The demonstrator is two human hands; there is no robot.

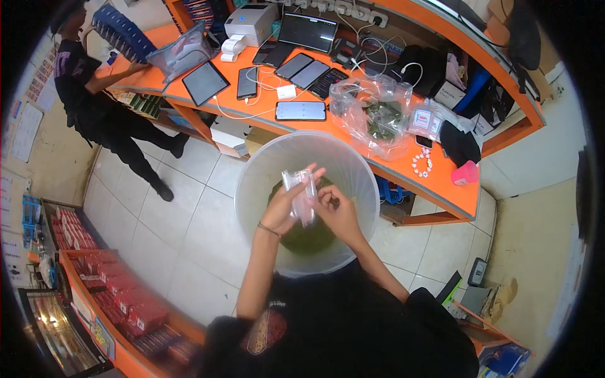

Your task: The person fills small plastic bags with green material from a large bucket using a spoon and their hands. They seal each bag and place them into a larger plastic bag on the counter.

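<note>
A small stack of clear plastic bags (pixel 300 196) lies across my left hand (pixel 279 211), its fingers and thumb closed round the stack. My right hand (pixel 339 216) is curled, with thumb and fingertips pinching at the right edge of the plastic. Both hands are over a large translucent tub (pixel 244 195) standing on the floor right in front of me. Loose green material (pixel 309 242) covers the tub's bottom; what it is cannot be made out. A thin dark band circles my left wrist.
Beyond the tub runs an orange counter (pixel 252 113) with several phones, a tablet (pixel 205 83), a white printer (pixel 251 24), a plastic bag of green stuff (pixel 381 120) and a pink cup (pixel 465 173). A person (pixel 94 94) stands at its left. Red packs (pixel 129 302) fill a shelf at lower left.
</note>
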